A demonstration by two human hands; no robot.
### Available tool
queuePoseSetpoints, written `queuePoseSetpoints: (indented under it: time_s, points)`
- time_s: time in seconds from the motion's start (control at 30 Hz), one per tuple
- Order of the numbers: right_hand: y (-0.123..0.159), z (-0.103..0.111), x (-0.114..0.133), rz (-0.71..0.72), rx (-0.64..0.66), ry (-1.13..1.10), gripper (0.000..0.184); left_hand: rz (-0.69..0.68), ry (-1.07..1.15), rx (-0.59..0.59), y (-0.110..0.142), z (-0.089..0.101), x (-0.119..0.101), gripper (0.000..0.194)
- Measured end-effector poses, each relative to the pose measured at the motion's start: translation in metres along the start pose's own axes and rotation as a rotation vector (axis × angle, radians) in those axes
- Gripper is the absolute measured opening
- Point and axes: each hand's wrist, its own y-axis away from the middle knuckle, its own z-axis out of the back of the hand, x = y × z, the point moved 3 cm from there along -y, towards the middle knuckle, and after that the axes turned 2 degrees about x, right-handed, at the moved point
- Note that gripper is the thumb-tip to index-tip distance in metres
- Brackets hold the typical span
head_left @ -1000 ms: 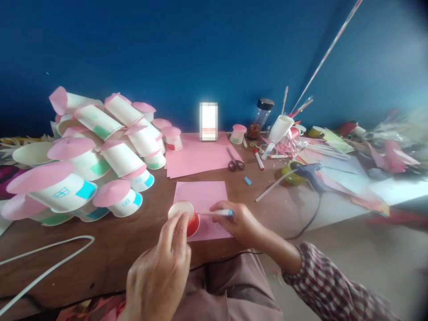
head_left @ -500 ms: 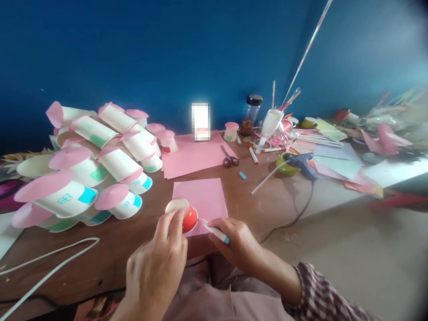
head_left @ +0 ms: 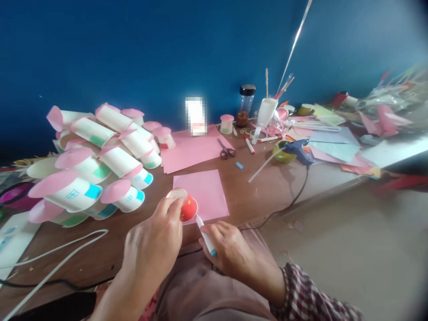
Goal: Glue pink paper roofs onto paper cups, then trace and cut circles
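Note:
My left hand (head_left: pixel 158 227) grips a red paper cup (head_left: pixel 189 208) by its rim, with fingers over the opening; the cup lies tilted on a sheet of pink paper (head_left: pixel 210 191). In my right hand (head_left: pixel 229 243) is a white marker (head_left: pixel 206 236) with a blue end, held like a pen. The marker's tip is at the cup's base edge, over the pink sheet; whether it touches the cup or the paper I cannot tell. Behind the sheet lie scissors (head_left: pixel 227 151) and a small blue paper piece (head_left: pixel 239 165).
At left is a heap of white paper cups (head_left: pixel 122 162) with pink cone tops. More pink paper (head_left: pixel 190 154) lies at the back. To the right are a glue gun (head_left: pixel 297 149), a jar (head_left: pixel 245 107), a red-capped marker (head_left: pixel 249 145) and loose papers (head_left: pixel 337 145). A white cable (head_left: pixel 63 256) crosses the left front.
The right hand has moved slightly left and down, and the marker has swung steeper, its blue end now pointing toward me. The left hand still holds the cup. The whole view has shifted a little.

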Motion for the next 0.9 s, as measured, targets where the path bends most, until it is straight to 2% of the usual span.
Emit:
queuePoseSetpoints:
  time_s: [0.37,0.57,0.77,0.9]
  points:
    - [0.0,-0.014,0.014,0.053,-0.006,0.092,0.021,-0.011,0.016,0.033,-0.001,0.003,0.0,0.045]
    - [-0.003,-0.018,0.02,0.097,-0.047,0.027,0.017,-0.038,0.011,0.007,0.0,0.004,0.001,0.044]
    - [-0.001,-0.022,0.031,0.237,-0.071,-0.137,0.024,-0.123,-0.021,0.01,-0.007,0.01,0.009,0.045]
    - [-0.003,-0.022,0.039,0.333,-0.08,-0.047,0.021,-0.189,-0.032,0.051,-0.01,0.02,0.009,0.041]
